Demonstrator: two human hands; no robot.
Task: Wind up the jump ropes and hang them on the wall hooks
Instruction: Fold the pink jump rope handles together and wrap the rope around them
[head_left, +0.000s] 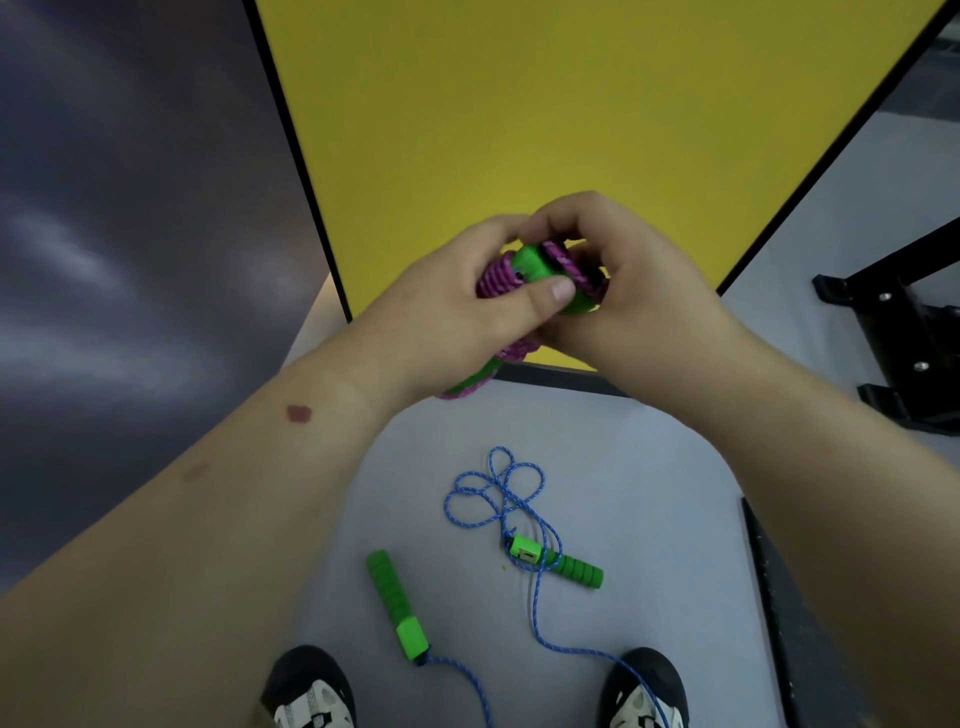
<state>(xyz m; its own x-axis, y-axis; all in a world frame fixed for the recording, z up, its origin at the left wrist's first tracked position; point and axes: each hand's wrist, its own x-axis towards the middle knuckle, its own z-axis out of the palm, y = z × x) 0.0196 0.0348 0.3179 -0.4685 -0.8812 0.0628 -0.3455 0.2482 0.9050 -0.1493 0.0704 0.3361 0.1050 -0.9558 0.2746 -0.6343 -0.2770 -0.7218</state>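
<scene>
A pink jump rope (500, 278) with green handles is wound into a tight bundle, held up in front of the yellow wall panel (545, 104). My left hand (457, 306) grips the bundle from the left, thumb pressed on a green handle end. My right hand (618, 280) closes on it from the right, fingers curled over the top. A second green handle pokes out below my left palm. On the floor lies a blue jump rope (496, 493), loosely looped, with one green handle (561, 564) at the right and the other (397, 605) at the left. No hooks are in view.
My two shoes (311, 691) (644, 691) stand at the bottom edge, the blue cord running by the right one. A black metal stand (904, 332) sits at the right. A dark strip (779, 623) lies along the floor at the right. A grey wall (130, 208) fills the left.
</scene>
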